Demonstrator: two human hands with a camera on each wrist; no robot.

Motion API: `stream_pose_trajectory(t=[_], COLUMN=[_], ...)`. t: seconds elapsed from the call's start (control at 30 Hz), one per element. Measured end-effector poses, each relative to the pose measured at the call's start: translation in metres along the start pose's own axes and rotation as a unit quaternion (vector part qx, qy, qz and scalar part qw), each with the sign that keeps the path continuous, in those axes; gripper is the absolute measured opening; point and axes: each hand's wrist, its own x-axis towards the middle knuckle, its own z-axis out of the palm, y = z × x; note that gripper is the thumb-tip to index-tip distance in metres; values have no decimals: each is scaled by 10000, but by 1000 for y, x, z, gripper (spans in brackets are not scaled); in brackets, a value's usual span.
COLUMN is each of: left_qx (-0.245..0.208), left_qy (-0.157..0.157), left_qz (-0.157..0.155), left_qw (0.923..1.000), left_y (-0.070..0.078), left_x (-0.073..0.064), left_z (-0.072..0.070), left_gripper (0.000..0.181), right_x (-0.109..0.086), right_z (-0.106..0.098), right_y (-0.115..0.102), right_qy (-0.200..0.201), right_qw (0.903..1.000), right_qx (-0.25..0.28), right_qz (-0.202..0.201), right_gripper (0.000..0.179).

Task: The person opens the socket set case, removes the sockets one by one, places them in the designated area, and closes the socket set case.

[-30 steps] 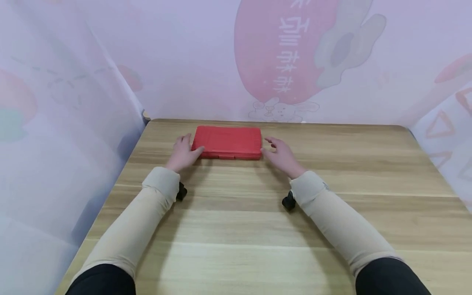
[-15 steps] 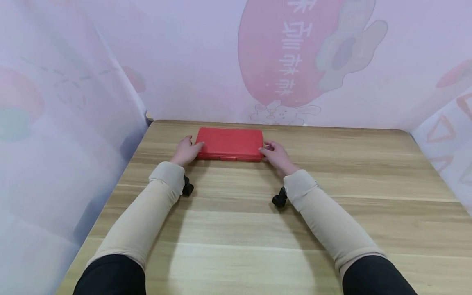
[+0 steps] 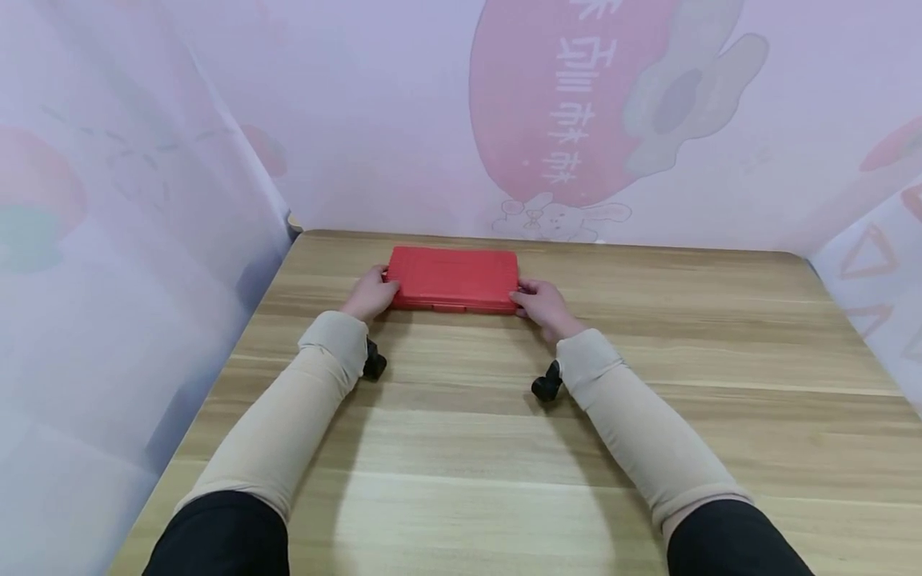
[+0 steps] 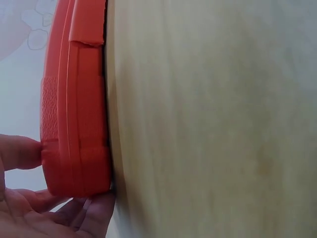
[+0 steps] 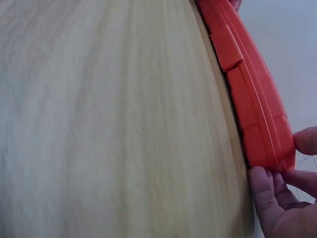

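A flat red plastic case lies closed near the far edge of the table, its front latch facing me. My left hand grips its left end, thumb on the lid and the other fingers low against the end wall, by the tabletop. On the opposite side my right hand holds the right end the same way, with its thumb on the lid and fingertips at the lower corner. The latch flap is pressed down along the front in the right wrist view.
The wood-grain table stretches from the case back toward me and out to the right. A printed pale curtain hangs behind the far edge and along the left side. Small black wrist cameras sit below both cuffs.
Both hands have closed in on the case's ends; the right fingers, spread and apart from it before, now hold it. The case appears slightly farther right in view, as does the background.
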Motion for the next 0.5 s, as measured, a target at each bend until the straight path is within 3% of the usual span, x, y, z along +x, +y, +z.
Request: stream_pose_trajectory(t=[0.1,0.5], left_qx=[146,-198], left_qy=[-81,-480], left_qz=[62,25], left_qw=[9998,9986], left_y=[3,13], left_x=[-4,-21], left_z=[2,18], left_gripper=[59,56], right_x=[-3,-20], right_z=[-6,-32], right_y=[-2,12], right_qy=[-60,-244], right_qw=[9999,9995], right_qx=[-73,-195], right_qz=[53,-16], right_gripper=[53,54])
